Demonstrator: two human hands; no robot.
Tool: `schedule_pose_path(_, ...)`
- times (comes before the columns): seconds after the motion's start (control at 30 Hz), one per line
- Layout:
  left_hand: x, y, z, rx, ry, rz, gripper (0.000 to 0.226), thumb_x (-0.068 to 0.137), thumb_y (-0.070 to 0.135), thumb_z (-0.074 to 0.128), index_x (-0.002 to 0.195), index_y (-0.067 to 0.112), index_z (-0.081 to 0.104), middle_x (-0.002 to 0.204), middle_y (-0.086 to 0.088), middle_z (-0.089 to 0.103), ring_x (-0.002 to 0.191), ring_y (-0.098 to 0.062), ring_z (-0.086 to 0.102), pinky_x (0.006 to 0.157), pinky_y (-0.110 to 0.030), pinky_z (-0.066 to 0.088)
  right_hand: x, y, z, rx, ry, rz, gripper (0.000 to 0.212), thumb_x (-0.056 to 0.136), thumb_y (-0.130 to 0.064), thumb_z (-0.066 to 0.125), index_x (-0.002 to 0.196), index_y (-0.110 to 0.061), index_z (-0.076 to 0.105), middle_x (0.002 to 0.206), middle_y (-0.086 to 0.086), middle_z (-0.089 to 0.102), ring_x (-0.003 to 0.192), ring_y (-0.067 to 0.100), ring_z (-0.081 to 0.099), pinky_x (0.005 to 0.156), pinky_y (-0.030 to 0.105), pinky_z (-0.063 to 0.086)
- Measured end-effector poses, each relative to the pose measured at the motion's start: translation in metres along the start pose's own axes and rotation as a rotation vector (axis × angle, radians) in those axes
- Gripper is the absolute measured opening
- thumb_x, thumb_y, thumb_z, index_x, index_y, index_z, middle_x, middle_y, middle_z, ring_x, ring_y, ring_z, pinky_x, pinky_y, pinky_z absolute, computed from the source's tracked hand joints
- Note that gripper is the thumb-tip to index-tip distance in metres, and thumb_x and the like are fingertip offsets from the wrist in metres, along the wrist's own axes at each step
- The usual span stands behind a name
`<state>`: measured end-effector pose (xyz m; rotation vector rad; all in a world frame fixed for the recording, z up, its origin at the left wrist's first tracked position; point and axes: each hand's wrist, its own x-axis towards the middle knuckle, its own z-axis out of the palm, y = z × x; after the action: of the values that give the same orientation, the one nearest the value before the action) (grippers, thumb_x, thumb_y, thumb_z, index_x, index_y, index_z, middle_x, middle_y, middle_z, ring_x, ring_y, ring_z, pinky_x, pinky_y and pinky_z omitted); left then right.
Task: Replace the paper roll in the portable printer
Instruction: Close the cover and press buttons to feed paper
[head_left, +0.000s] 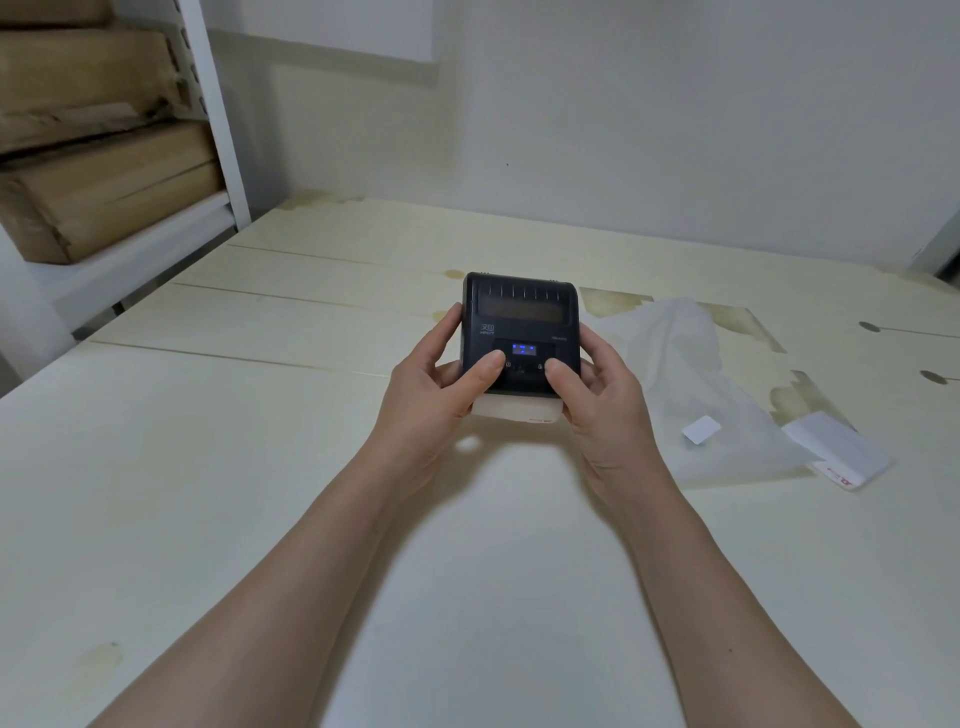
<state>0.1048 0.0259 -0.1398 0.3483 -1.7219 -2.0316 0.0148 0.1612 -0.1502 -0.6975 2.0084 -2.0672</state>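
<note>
Head view: left hand (431, 384) and right hand (597, 384) fingers curl round the black printer (519, 317); thumbs on top.

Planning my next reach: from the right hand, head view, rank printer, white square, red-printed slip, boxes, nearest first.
1. printer: gripped by the right hand.
2. white square: to its right, on the wrap.
3. red-printed slip: farther right.
4. boxes: far left.
</note>
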Motion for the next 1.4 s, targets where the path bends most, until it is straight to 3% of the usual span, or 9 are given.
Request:
schedule_pose_path(0.2,0.0010,-0.0010,-0.0002,-0.009,0.000,0.002,0.065,0.090,0.018,0.068,0.147,0.034,0.040,0.077,0.016,0.073,0.056,0.004,0.055,0.051,-0.010,0.038,-0.0010,-0.0029,0.0004,0.001,0.004,-0.002,0.047,0.095,-0.007,0.057,0.139,-0.021,0.049,0.106,-0.001,0.073,0.077,-0.006,0.065,0.060,0.006,0.044)
schedule_pose_path(0.4,0.0009,-0.0015,0.0009,-0.002,-0.002,0.001,0.064,0.090,0.018,0.068,0.147,0.034,0.041,0.073,0.017,0.072,0.058,0.005,0.057,0.053,-0.009,0.039,-0.0014,-0.0039,0.0010,0.012,0.009,0.009,0.047,0.094,-0.010,0.058,0.138,-0.024,0.050,0.109,-0.001,0.075,0.094,0.004,0.069,0.071,0.013,0.047)
schedule_pose_path(0.57,0.0020,-0.0030,0.0009,0.009,0.009,-0.001,0.064,0.089,0.022,0.069,0.146,0.037,0.041,0.076,0.016,0.073,0.061,0.000,0.054,0.065,-0.021,0.039,-0.0016,-0.0041,0.0016,0.023,0.016,0.015,0.047,0.094,-0.010,0.058,0.138,-0.024,0.050,0.110,0.000,0.075,0.096,0.008,0.070,0.077,0.019,0.048)
schedule_pose_path(0.7,0.0012,-0.0034,0.0013,0.002,0.010,-0.003,0.064,0.090,0.019,0.068,0.146,0.035,0.041,0.073,0.016,0.072,0.053,0.001,0.053,0.054,-0.015,0.037,-0.0020,-0.0044,0.0016,0.030,0.016,0.021,0.047,0.094,-0.011,0.058,0.139,-0.024,0.049,0.110,-0.001,0.075,0.096,0.007,0.069,0.076,0.019,0.047)
schedule_pose_path(0.93,0.0030,-0.0054,0.0010,0.005,0.020,-0.010,0.064,0.089,0.022,0.069,0.145,0.038,0.042,0.086,0.014,0.076,0.072,-0.001,0.058,0.068,-0.024,0.039,-0.0012,-0.0040,0.0010,0.041,0.010,0.019,0.048,0.094,-0.010,0.058,0.139,-0.023,0.049,0.110,0.000,0.075,0.103,0.012,0.069,0.083,0.025,0.049)
schedule_pose_path(1.13,0.0019,-0.0056,0.0010,0.016,0.018,0.001,0.063,0.090,0.021,0.069,0.145,0.038,0.043,0.078,0.015,0.073,0.059,-0.002,0.052,0.063,-0.023,0.037,-0.0010,-0.0032,0.0010,0.037,0.014,0.016,0.049,0.094,-0.009,0.058,0.140,-0.021,0.048,0.113,0.003,0.074,0.108,0.016,0.068,0.100,0.039,0.050)
schedule_pose_path(1.4,0.0041,-0.0082,0.0004,0.012,0.022,-0.016,0.064,0.088,0.024,0.071,0.143,0.041,0.044,0.084,0.012,0.075,0.079,-0.006,0.056,0.074,-0.029,0.039,-0.0011,-0.0037,0.0014,0.015,0.022,0.018,0.048,0.094,-0.008,0.058,0.139,-0.021,0.049,0.112,0.002,0.074,0.108,0.016,0.068,0.104,0.043,0.048)
